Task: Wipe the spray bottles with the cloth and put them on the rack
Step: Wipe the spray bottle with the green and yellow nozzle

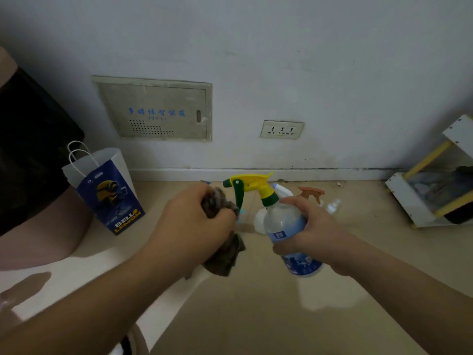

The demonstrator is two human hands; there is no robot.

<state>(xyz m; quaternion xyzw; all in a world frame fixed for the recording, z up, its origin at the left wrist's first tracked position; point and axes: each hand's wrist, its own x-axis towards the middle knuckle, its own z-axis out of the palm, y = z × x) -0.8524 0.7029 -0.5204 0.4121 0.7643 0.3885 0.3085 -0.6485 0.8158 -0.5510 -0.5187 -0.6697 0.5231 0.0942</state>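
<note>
Forearms reach in from both lower corners over the pale floor (256, 319), converging mid-frame; the white rack (404, 201) with yellow bars stands at the right edge against the wall, well apart from both hands; a blue and white paper bag (112, 198) stands to the left. The left hand (197, 221) is clenched round a bunched brown cloth (225, 254), knuckles up, with the cloth's loose end hanging below the fist. The right hand (314, 231) grasps the spray bottle (281, 221) round its clear body, fingers wrapped over the blue label. The bottle is held off the floor, tilted, its yellow and green trigger head (252, 184) leaning towards the cloth and just beside it; whether they touch cannot be told. Behind, on the floor by the wall, a white-headed bottle (281, 189), an orange trigger (311, 192) and a small clear bottle (332, 206) sit close together.
</note>
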